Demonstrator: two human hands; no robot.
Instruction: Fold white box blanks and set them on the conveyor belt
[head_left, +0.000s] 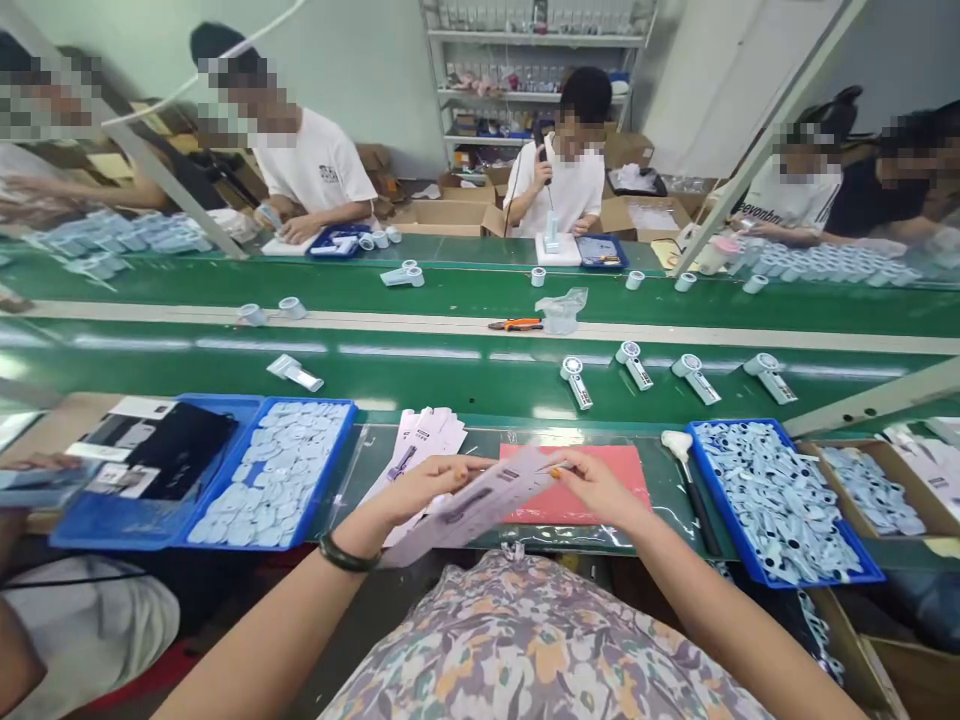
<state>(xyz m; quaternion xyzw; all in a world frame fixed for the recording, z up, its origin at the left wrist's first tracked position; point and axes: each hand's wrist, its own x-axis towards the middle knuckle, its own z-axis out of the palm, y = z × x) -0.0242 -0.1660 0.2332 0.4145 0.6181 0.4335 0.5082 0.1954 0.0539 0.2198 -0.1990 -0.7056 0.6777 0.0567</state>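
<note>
We look down on our own front, where a blouse (525, 640) with a dense floral print in grey, mauve, ochre and cream fills the bottom edge of the view. Our left forearm (262, 630) and right forearm (739, 625) are bare as far as they show. A dark, glossy bangle (345, 553) with a twisted look circles our left wrist. The left hand (424, 490) and right hand (600, 490) are bare too, and their thumbnails (459, 476) seem tinted orange, though they are too small to be sure.
</note>
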